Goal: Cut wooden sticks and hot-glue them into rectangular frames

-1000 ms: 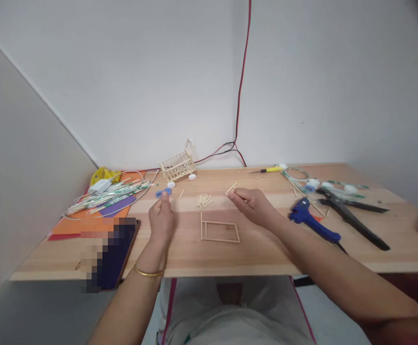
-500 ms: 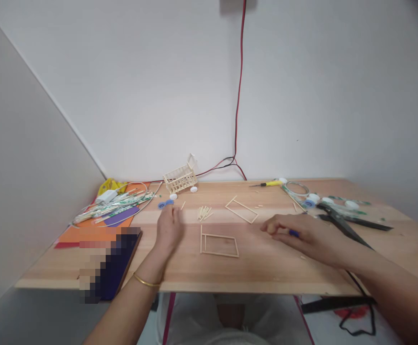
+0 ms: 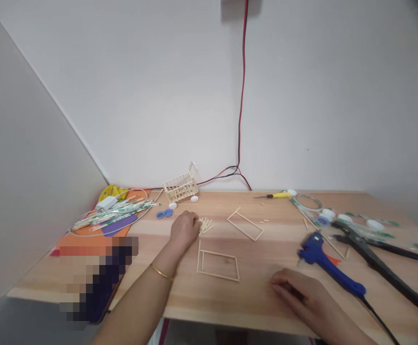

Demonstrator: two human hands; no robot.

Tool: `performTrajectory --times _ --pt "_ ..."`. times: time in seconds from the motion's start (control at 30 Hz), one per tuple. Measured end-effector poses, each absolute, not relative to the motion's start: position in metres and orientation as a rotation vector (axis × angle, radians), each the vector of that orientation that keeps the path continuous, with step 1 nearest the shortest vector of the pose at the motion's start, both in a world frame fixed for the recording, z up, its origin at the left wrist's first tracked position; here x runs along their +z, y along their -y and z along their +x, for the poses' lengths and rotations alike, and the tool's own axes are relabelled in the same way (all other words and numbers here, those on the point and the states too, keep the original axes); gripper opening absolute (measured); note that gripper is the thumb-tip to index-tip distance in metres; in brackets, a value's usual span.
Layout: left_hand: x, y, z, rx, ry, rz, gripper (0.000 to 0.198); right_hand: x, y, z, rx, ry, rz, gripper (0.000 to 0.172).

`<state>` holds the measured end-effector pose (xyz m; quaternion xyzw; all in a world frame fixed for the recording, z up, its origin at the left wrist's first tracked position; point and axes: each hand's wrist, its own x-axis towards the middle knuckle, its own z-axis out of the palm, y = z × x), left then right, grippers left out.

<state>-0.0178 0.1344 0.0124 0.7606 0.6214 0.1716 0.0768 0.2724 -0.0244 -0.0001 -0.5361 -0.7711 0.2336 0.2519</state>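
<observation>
My left hand (image 3: 185, 230) is closed, its fingertips at the left edge of a small pile of short wooden sticks (image 3: 206, 225). Whatever those fingers pinch is hidden from me. Low on the right, my right hand (image 3: 297, 290) rests by the tabletop with its fingers curled in and no object showing in them. Beyond it lies a blue glue gun (image 3: 323, 263), nozzle pointing left. Between my hands are a rectangular stick frame (image 3: 218, 277) with one longer side and a second stick frame (image 3: 246, 225) farther back.
A small stick-built cart (image 3: 180, 188) stands at the back, near white caps and blue caps (image 3: 164, 213). Pliers-like black tool (image 3: 374, 258) and yellow-handled knife (image 3: 280, 195) lie right. Bagged sticks (image 3: 111, 213), orange paper (image 3: 83, 243) and a dark, partly pixelated flat object (image 3: 104, 292) lie left.
My left hand has moved right, from beside the blue caps to the stick pile. My right hand has come nearer the front edge, and the glue gun now lies in full view, out of my hand.
</observation>
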Motion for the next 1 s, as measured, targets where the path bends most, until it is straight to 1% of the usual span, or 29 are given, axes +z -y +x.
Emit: performTrajectory --times 0.2,0.4,0.6,0.73,1.0 --pt "0.01 -0.135 -0.021 0.495 -1.829 2.295 0.012 -0.005 0.018 0.277 0.696 2.039 -1.496 0.022" --pt "0.007 -0.14 -0.022 0.444 -1.821 2.306 0.022 -0.003 0.013 0.28 0.684 1.982 -1.518 0.019" --pt "0.008 -0.141 -0.021 0.366 -1.833 2.318 0.02 -0.006 0.014 0.283 0.709 1.993 -1.528 0.019" --pt "0.013 -0.139 -0.019 0.37 -1.833 2.333 0.025 -0.004 0.014 0.282 0.703 1.984 -1.528 0.019" --pt "0.014 -0.136 -0.018 0.41 -1.811 2.353 0.022 0.001 0.013 0.281 0.648 1.999 -1.516 0.02"
